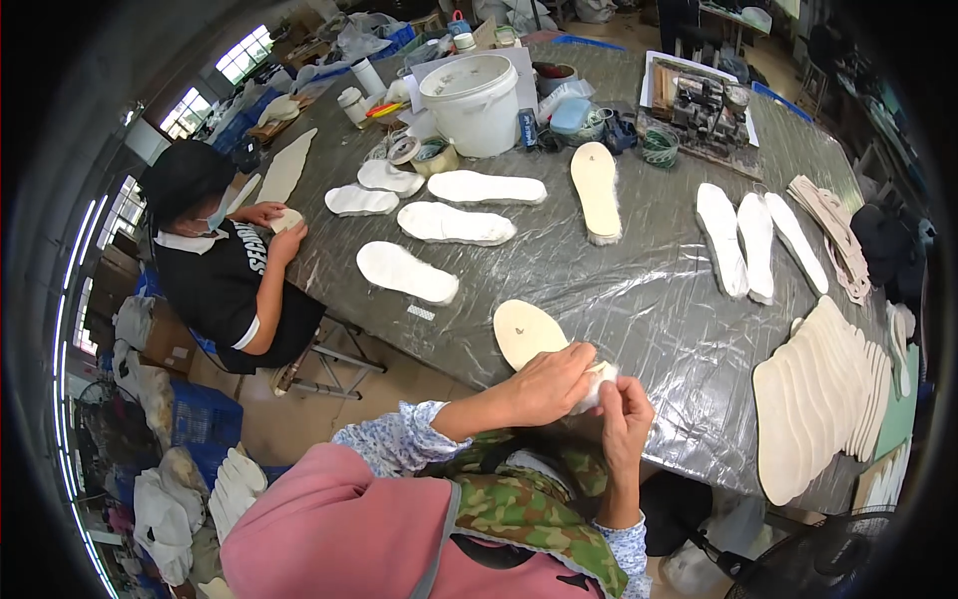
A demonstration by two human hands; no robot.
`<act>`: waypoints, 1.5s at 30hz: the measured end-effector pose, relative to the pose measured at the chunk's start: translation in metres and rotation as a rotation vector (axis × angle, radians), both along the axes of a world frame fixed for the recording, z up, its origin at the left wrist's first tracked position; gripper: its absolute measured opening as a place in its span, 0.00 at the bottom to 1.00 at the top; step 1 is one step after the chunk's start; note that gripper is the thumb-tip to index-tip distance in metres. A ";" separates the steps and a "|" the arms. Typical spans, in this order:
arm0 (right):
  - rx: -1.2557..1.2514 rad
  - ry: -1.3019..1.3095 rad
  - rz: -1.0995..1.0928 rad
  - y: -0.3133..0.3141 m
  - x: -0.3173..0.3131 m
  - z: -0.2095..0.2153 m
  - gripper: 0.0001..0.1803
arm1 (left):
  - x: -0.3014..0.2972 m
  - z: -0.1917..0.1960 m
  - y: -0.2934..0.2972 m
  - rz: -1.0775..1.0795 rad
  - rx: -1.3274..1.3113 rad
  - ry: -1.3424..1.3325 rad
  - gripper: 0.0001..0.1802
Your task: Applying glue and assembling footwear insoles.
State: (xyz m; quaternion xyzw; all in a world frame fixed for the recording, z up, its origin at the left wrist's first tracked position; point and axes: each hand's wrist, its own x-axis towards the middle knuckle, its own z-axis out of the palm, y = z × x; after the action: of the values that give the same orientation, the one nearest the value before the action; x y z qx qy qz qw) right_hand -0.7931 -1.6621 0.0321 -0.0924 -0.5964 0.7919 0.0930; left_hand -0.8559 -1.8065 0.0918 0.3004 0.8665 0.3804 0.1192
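The left hand [547,384] and the right hand [627,411] met at the near edge of the table [639,290], and both were closed on one insole [526,331]. The insole was pale beige, flat and smooth on its upper face, with a rounded end that pointed away from the person and a small dark mark near its middle. Its near end was covered by the left hand, and a bit of white fluffy lining showed between the fingers of the two hands. The left hand lay over the insole from above, and the right hand pinched the white edge from the side.

The table was covered with a wrinkled clear plastic sheet. On it, well apart from the hands, lay several white fluffy insoles [454,222], and a white bucket [477,100] stood at the far side. A fanned stack of beige insoles [813,394] lay to the right. Another person [225,265] sat at the left side of the table and held a small pale piece.
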 end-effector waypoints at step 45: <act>-0.055 -0.127 -0.208 0.090 0.006 -0.039 0.15 | -0.062 -0.021 -0.085 0.353 0.680 -0.611 0.07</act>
State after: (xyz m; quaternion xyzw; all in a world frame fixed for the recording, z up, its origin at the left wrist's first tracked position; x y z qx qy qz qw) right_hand -0.7868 -1.5725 -0.0065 -0.2062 -0.5665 0.7866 0.1339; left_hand -0.9176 -1.8913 0.0711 0.0453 0.6563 0.7269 0.1971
